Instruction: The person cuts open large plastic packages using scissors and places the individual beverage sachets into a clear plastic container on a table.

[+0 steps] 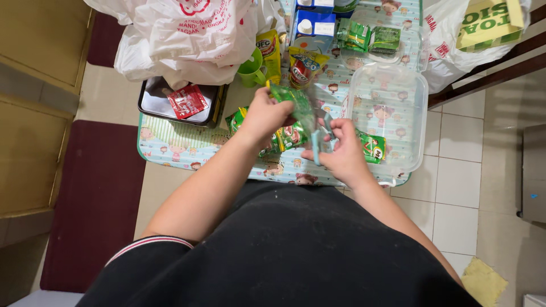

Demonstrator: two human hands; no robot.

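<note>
Landmark = clear tub (398, 85) on the patterned surface (170, 149).

Far left of tub: black tray (156, 99), red sachet (187, 101) lying on it. White plastic bag (187, 40) sits behind the tray, overlapping its back edge.

Left of tub, nearer: green cup (251, 69), yellow pouch (268, 48) just beside it. Snack pouch (304, 67) stands right of those, blue carton (313, 28) behind it.

Left hand (264, 116): left of tub, grip pinching the top of a green packet (293, 99), held up off the surface. More green sachets (287, 136) lie beneath the hand.

Right hand (341, 150): at the tub's near-left corner, grip closed around light-blue scissors (318, 142), blades up at the packet. Cannot tell if the blades touch it.

Inside tub, near-left corner: one green sachet (372, 146), just beside the right hand.

Behind tub: two green packs (369, 37) side by side.

Right of tub: second white bag (455, 45), yellow-green box (489, 23) inside it. Yellow cloth (483, 281) on the tiled floor, well apart from the tub.
</note>
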